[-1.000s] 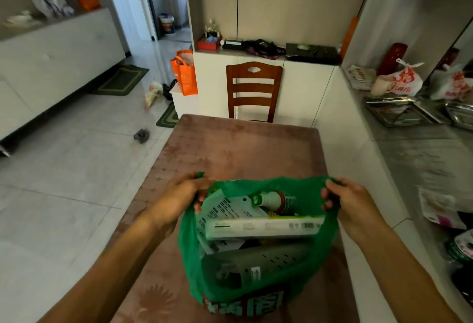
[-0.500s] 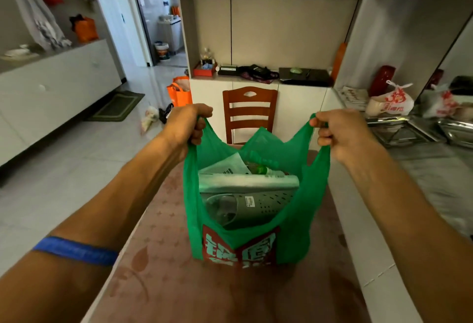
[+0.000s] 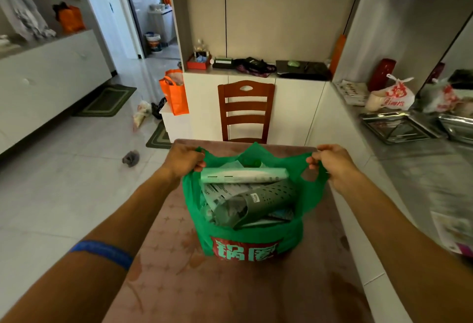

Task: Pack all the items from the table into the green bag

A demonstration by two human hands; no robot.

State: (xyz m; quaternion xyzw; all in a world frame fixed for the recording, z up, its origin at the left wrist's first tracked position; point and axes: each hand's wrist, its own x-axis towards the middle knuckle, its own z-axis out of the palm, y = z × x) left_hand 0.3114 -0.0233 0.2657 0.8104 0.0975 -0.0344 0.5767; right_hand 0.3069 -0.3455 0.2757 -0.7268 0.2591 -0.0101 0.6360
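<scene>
The green bag (image 3: 245, 238) with a red printed label stands on the brown table (image 3: 179, 284), its base resting on the tabletop. My left hand (image 3: 183, 160) is closed around the bag's left handle and my right hand (image 3: 332, 162) around its right handle, pulling the mouth wide. Inside lie a grey perforated slipper (image 3: 258, 201), a long white-green box (image 3: 243, 175), a printed packet (image 3: 217, 192) and a green-capped bottle (image 3: 252, 162) at the back.
A wooden chair (image 3: 245, 111) stands at the table's far end against white cabinets. A counter on the right carries metal trays (image 3: 399, 129) and a plastic bag (image 3: 395, 94). An orange bag (image 3: 174, 94) and floor mats lie to the left.
Both hands lifted the bag by its handles, then lowered it. It now rests on the table farther from me, with its mouth spread wider.
</scene>
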